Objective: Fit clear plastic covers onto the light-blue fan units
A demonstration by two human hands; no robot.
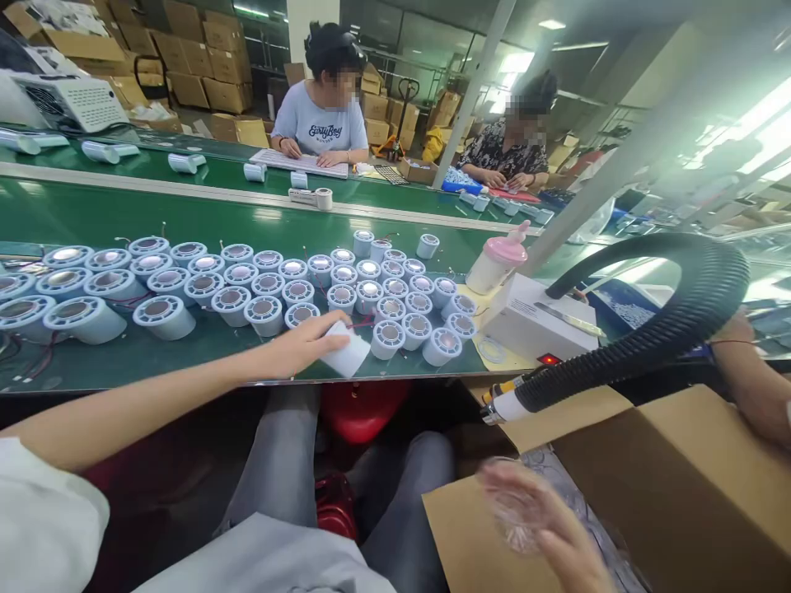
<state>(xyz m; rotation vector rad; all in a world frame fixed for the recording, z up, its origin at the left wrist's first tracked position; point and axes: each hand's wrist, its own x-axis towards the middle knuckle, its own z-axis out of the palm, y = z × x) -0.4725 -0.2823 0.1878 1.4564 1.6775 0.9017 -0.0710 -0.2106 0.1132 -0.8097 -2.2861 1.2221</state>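
My left hand (pixel 302 344) reaches to the near edge of the green table (pixel 80 216) and grips a white cylindrical part (pixel 346 351), tipped on its side. Several more round white parts with shiny centres (pixel 265 284) stand in rows just beyond it. My right hand (pixel 544 527) is low over an open cardboard box (pixel 673 486) and holds a clear plastic piece (pixel 516 512); the hand is blurred. A black ribbed hose with a white nozzle (pixel 512 402) hangs between the table and the box.
A white device box (pixel 531 317) and a pink-capped bottle (pixel 498 257) sit at the table's right. Beyond a conveyor belt (pixel 216 169) carrying white parts, two seated people work. Another person's arm (pixel 751 375) is at right. Cardboard cartons are stacked behind.
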